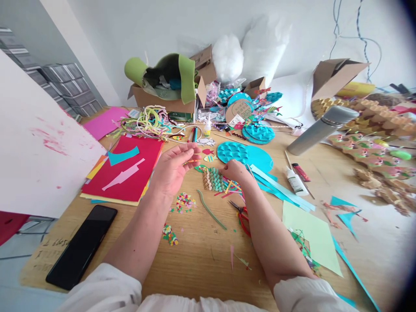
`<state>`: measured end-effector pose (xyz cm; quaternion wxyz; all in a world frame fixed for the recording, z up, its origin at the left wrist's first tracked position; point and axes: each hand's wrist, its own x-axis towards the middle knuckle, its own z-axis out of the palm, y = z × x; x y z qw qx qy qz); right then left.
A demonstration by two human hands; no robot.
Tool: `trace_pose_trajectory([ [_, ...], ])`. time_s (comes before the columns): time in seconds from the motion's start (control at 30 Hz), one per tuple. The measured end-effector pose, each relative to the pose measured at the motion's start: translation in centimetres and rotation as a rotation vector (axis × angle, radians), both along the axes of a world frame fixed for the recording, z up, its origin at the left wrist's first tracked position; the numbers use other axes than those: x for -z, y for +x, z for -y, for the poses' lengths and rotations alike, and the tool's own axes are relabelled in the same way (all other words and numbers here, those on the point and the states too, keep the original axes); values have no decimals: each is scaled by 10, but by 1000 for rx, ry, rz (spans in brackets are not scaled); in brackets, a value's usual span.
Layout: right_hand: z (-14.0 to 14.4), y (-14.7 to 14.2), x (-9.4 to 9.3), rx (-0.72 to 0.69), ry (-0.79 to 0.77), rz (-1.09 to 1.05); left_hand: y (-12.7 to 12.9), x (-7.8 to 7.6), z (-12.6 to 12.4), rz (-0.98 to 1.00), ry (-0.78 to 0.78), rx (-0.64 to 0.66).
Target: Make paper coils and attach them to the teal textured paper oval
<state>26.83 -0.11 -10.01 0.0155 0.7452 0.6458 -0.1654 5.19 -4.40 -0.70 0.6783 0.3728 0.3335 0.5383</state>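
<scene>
Both of your hands work at the middle of the wooden table (201, 255). Your left hand (173, 167) is raised palm-up, fingers loosely curled, pinching a thin orange paper strip (192, 161) between thumb and fingertips. Your right hand (235, 172) rests on the woven paper piece (212, 180), which lies flat between the two hands; whether its fingers grip anything I cannot tell.

At 12 o'clock from the woven piece sits a teal scaled disc (232, 151). At 3 o'clock, pale blue paper strips (279, 188) fan outward, and past them a small glue bottle (295, 180) lies on its side. At 5 o'clock, red-handled scissors (242, 214) lie partly under your right forearm. At 7 o'clock, confetti scraps (185, 201) are scattered. At 9 o'clock, a stack of red paper sheets (130, 173) carries teal and pink cut-outs. A black phone (82, 247) lies at 8 o'clock, near the table edge. A light green sheet (313, 236) lies at 4 o'clock.
</scene>
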Motion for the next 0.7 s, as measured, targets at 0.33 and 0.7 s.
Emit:
trace_pose_trajectory([
  [0.33, 5, 4, -21, 81, 97, -203, 2, 0, 1, -6, 0, 0],
  [0.7, 55, -39, -95, 4, 536, -859, 24, 6, 15, -308, 130, 0],
])
